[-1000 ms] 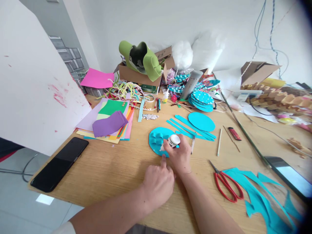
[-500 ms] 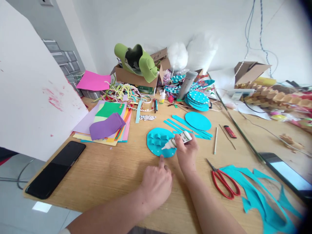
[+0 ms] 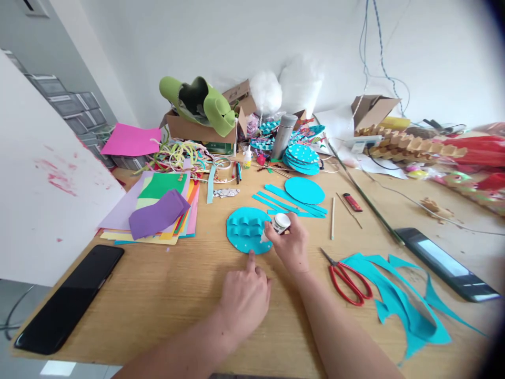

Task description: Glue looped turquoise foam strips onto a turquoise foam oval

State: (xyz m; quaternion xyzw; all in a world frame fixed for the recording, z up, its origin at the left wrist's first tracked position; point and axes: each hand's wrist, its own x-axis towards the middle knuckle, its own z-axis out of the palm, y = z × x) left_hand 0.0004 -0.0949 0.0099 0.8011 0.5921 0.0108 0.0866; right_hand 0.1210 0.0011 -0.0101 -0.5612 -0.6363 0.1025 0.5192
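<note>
A round blue foam piece (image 3: 239,245) lies on the table, with two rows of raised wavy loops across it and small white dots near its lower edge. My left hand (image 3: 245,295) touches that lower edge with its stretched index finger; the other fingers are curled under and hold nothing visible. My right hand (image 3: 291,245) grips a white glue bottle (image 3: 280,223), tilted so its nozzle points down at the right side of the disc. Behind lie blue strips (image 3: 282,197) and a plain blue oval (image 3: 304,190).
Red-handled scissors (image 3: 351,281) and blue foam scraps (image 3: 410,305) lie right. Colored sheets (image 3: 158,210) and a black phone (image 3: 71,297) are left. Farther back stand a grey flask (image 3: 284,137), a small glue bottle (image 3: 247,158) and a cardboard box (image 3: 201,129). A long stick (image 3: 363,189) crosses the right side.
The glue bottle's nozzle has moved to the right along the disc's lower edge, and the bottle is turned more upright. My left index finger stays at the edge. The whole view has shifted.
</note>
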